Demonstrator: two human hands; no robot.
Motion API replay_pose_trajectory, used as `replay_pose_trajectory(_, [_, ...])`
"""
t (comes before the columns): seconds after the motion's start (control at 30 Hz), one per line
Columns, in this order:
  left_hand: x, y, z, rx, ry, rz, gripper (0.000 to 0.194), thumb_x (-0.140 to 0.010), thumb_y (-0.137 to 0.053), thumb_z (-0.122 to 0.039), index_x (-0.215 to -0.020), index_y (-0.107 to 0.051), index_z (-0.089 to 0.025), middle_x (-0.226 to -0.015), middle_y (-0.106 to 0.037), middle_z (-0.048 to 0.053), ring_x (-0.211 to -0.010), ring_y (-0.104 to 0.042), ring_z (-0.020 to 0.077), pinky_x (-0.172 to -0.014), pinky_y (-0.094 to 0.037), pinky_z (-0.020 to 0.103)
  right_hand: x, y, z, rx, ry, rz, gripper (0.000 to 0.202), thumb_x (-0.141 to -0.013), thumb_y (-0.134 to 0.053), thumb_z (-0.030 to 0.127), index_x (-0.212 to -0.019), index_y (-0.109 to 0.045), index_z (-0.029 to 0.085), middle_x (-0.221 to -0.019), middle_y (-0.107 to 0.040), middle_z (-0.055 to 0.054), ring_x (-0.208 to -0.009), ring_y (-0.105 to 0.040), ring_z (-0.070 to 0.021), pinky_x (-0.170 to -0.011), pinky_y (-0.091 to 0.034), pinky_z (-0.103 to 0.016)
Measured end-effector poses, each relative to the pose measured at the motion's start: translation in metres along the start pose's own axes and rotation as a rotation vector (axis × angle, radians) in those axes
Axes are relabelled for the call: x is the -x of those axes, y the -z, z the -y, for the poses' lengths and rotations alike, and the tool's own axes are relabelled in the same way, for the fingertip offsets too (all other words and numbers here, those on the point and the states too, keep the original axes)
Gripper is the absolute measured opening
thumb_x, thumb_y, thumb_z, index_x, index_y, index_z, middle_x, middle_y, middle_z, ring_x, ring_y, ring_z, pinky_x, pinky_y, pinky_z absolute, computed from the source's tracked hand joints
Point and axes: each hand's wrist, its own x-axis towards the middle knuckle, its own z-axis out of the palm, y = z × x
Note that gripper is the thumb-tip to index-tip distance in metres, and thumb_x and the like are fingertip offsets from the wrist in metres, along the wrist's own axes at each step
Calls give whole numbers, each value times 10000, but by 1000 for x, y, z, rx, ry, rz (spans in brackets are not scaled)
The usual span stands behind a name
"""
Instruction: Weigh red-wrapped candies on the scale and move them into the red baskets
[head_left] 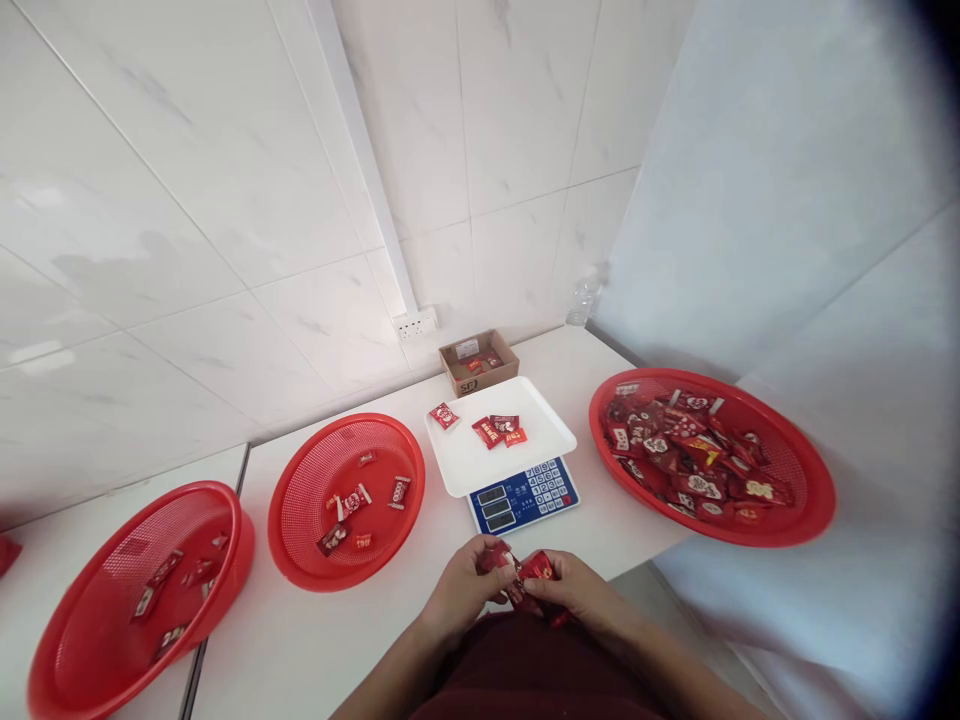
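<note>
Close to my body, at the table's front edge, my left hand (471, 585) is closed on red candy packets (501, 558). Beside it my right hand (571, 590) grips another red packet (538, 567), and the packets meet between my fingers. Just beyond stands a digital scale (525, 497) with a blue keypad. Its white tray (457, 470) carries several small red packets (501, 430) in the middle and one more packet (443, 415) at the left rim. How many packets each hand holds is partly hidden by my fingers.
A red basket (814, 500) heaped with packets is on the right. Left of the scale are a second red basket (281, 530) and a third (240, 540), each with several packets. Behind the tray sit a cardboard box (487, 378) and a clear plastic bottle (581, 300).
</note>
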Motion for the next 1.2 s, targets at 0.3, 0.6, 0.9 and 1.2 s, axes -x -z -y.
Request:
replay_pose_trajectory(0.3, [-5,-2,4,-104,6,-21,368,-674,-639,-482,-760,-572,-131,-629,-571,2,-561,-496,99,-588,-397,249,-2,0,-2,31,1,-59,235,-640,-668,360,-682,-545,165,-568,-613,15,-515,-494,-106,-524,-338,-226])
replay_pose_trajectory(0.6, [-27,10,-6,25,-36,-149,401,-684,-631,-510,-812,-590,-133,-768,-650,62,-665,-575,130,-654,-425,259,-7,4,-8,-156,-89,-169,353,-607,-699,440,-785,-535,183,-706,-635,-3,-573,-540,-105,-548,-385,-232])
replay_pose_trajectory(0.9, [-69,37,-42,221,-64,-403,707,-709,-675,-356,-1297,-299,-246,-1338,-396,133,-1105,-502,183,-860,-434,275,-3,2,-5,-213,-116,-207,320,-609,-698,400,-801,-548,194,-756,-623,-9,-587,-533,-95,-548,-396,-232])
replay_pose_trajectory(1.2, [-23,5,0,-114,100,86,416,-691,-611,-486,-942,-603,-155,-867,-627,61,-745,-582,152,-690,-432,289,-3,1,0,-72,-29,-118,546,-617,-598,213,-1155,-505,247,-967,-619,-18,-772,-588,-153,-714,-458,-290])
